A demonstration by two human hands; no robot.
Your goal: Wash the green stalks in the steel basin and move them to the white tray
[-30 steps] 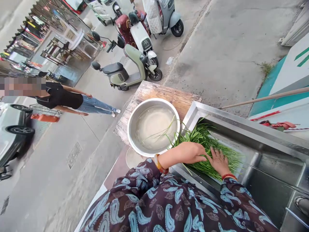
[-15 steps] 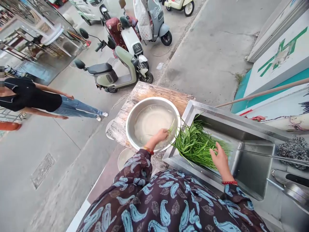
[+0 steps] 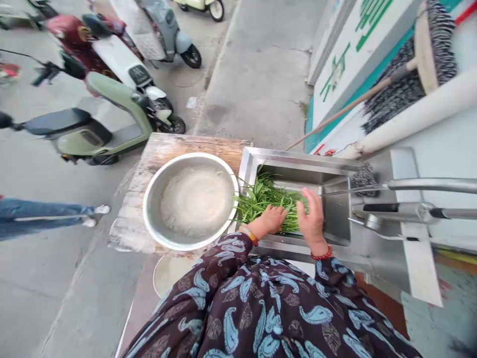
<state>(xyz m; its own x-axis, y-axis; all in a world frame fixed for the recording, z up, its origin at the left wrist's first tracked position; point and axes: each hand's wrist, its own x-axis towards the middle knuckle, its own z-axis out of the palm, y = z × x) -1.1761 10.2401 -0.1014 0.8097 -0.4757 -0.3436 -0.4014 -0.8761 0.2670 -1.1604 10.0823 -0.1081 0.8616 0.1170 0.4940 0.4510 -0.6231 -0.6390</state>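
Greens (image 3: 257,200) lie under left hand (image 3: 273,219) — grip unclear — and beside right hand (image 3: 312,220), fingers apart.

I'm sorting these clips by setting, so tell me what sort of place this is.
Likely a streetside washing spot outdoors: greens lie in a metal sink, and scooters stand on concrete ground nearby.

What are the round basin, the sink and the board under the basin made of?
Basin: apparently metal, perhaps aluminium or steel, with a smooth silvery look. Sink: probably stainless steel, judging by its grey satin sheen. Board: apparently wood, worn and rough, with streaky grain.
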